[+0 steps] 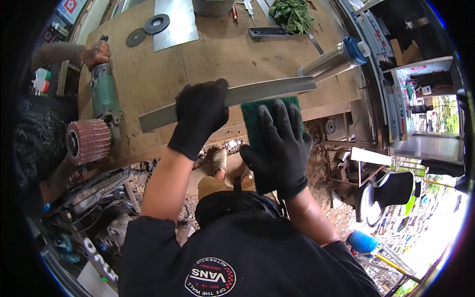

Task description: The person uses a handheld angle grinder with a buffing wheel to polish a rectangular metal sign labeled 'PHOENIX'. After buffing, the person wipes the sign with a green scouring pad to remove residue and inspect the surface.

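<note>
A long flat metal strip (269, 90) slants across the near side of the bench. My left hand (202, 115), in a black glove, is closed round the strip left of its middle. Just below the right part of the strip is my right hand (279, 143), also gloved in black. Its fingers lie nearly straight over a green scouring pad (251, 115), holding it against the palm side. The pad's top edge comes close to the strip's lower edge; whether they touch I cannot tell.
At left, a co-worker's hand (95, 53) holds a green power tool (104, 91) with a reddish abrasive drum (89, 142). On the wooden bench (213, 59) are a steel bottle (330, 60), abrasive discs (157, 24), sheet metal (175, 37), a green cloth (292, 15) and a dark bar-shaped tool (269, 33).
</note>
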A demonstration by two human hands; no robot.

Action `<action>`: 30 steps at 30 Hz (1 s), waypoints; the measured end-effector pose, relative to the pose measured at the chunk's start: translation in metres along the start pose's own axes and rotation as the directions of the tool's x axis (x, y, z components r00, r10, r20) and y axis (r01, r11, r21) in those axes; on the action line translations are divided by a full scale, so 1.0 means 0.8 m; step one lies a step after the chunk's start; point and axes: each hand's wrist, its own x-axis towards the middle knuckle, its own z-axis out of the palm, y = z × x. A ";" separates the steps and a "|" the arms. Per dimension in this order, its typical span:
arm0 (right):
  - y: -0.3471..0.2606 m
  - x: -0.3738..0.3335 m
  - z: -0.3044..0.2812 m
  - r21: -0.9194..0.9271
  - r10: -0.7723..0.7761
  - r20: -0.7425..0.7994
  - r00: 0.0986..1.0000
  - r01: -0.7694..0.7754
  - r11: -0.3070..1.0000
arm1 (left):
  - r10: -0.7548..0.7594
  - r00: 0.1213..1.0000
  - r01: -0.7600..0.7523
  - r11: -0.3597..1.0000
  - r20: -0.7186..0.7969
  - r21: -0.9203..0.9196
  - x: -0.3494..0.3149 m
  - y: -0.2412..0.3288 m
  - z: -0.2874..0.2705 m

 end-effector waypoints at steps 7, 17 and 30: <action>-0.015 0.023 0.061 -0.116 0.009 -0.121 0.993 -0.023 0.993 | -0.024 0.997 0.020 0.999 0.078 0.042 -0.013 -0.015 -0.015; -0.008 0.053 0.057 -0.099 0.031 0.013 0.999 -0.030 0.995 | -0.008 0.998 0.000 0.993 0.064 0.117 -0.026 -0.009 -0.008; -0.005 0.044 0.059 -0.045 -0.013 0.001 1.000 0.013 0.999 | -0.070 0.993 0.061 0.993 0.092 0.099 -0.026 -0.008 -0.011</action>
